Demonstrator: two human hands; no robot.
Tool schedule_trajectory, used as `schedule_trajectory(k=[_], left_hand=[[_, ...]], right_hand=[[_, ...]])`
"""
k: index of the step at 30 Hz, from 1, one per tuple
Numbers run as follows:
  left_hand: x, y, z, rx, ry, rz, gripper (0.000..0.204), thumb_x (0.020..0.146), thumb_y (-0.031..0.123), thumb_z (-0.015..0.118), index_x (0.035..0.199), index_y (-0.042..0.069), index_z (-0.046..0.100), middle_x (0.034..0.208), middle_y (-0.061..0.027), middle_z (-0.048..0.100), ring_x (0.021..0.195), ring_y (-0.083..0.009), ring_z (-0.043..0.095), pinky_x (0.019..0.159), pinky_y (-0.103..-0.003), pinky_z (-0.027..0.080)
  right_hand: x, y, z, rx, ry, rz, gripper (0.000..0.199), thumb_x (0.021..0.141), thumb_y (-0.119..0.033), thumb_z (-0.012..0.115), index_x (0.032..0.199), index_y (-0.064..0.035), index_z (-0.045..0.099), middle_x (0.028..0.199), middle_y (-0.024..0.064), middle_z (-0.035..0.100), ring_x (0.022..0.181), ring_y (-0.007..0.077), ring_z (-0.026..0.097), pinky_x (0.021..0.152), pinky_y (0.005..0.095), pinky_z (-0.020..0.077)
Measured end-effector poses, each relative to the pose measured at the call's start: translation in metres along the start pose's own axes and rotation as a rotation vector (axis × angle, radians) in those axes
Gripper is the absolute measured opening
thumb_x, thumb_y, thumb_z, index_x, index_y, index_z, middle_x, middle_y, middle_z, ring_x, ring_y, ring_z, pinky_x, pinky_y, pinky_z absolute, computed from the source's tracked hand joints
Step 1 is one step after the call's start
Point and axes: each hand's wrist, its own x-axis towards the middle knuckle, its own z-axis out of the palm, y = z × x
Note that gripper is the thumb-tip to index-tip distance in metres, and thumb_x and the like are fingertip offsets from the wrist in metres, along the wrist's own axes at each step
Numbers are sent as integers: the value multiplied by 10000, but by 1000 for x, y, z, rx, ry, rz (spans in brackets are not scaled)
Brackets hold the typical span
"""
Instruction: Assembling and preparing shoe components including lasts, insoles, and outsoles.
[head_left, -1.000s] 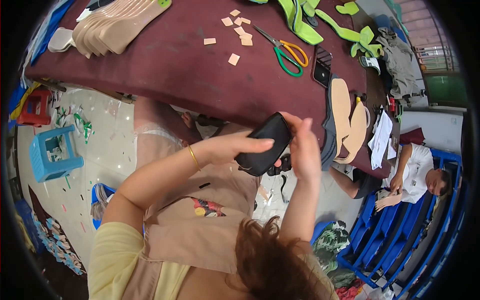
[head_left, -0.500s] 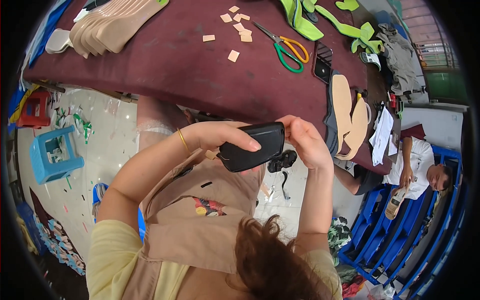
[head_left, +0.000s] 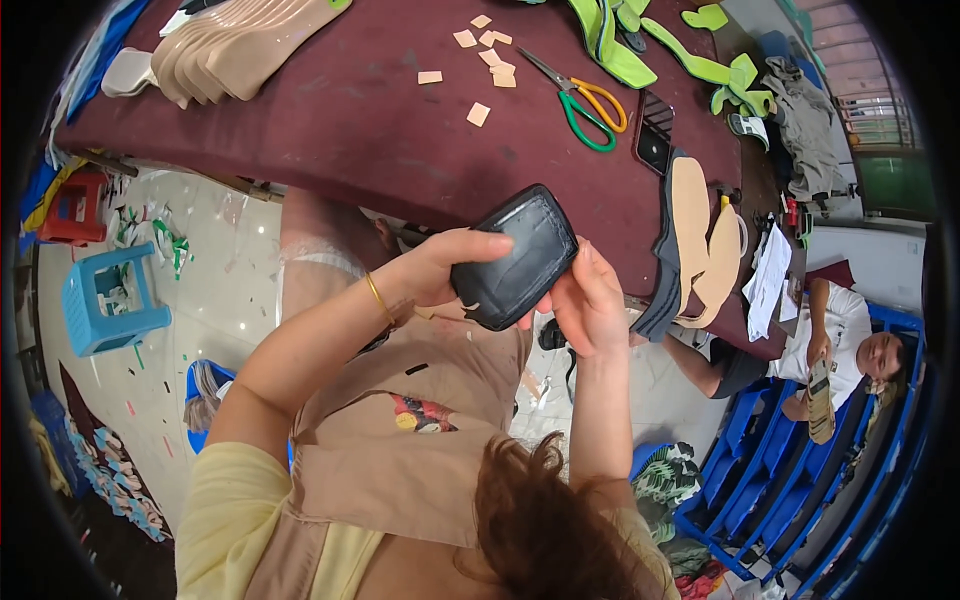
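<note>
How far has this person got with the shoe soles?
Seemingly done: a stack of tan insoles lies fanned on the maroon table. In hand: both the left hand and right hand hold one black sole piece. Waiting: loose tan insoles at the table's edge, scissors idle.

A black sole piece (head_left: 515,257), roughly rectangular with rounded corners, sits up in the air just off the near edge of the dark red table (head_left: 380,130). Its glossy face carries a stitched-looking border and pale scuff streaks. It tilts, upper right corner over the table edge, lower left corner hanging clear of it.
</note>
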Motion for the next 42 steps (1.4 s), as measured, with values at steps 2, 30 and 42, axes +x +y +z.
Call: schedule_trajectory(k=[2, 30, 42], left_hand=[[0, 0, -2, 146, 55, 37, 866, 784, 417, 623, 1474, 186, 153, 1015, -198, 623, 781, -295, 667, 651, -300, 541], [23, -15, 7, -34, 360, 527, 481, 947, 451, 383, 1142, 36, 531, 1053, -126, 628, 960, -201, 620, 878, -359, 487], [26, -11, -3, -180, 370, 513, 676, 921, 569, 361, 1166, -45, 501, 1136, -195, 571, 1030, -257, 574, 906, -372, 466]], right_hand=[[5, -1, 7, 4, 44, 6, 367, 995, -337, 406, 1042, -7, 560, 897, 40, 584, 821, 129, 514, 773, 302, 424], [25, 65, 24, -388, 233, -305, 499, 998, -378, 378, 1368, -48, 328, 1261, 51, 474, 1154, 156, 470, 962, 304, 383], [17, 65, 27, -186, 318, -182, 352, 989, -353, 433, 781, -77, 497, 677, -12, 482, 626, 84, 447, 605, 248, 394]])
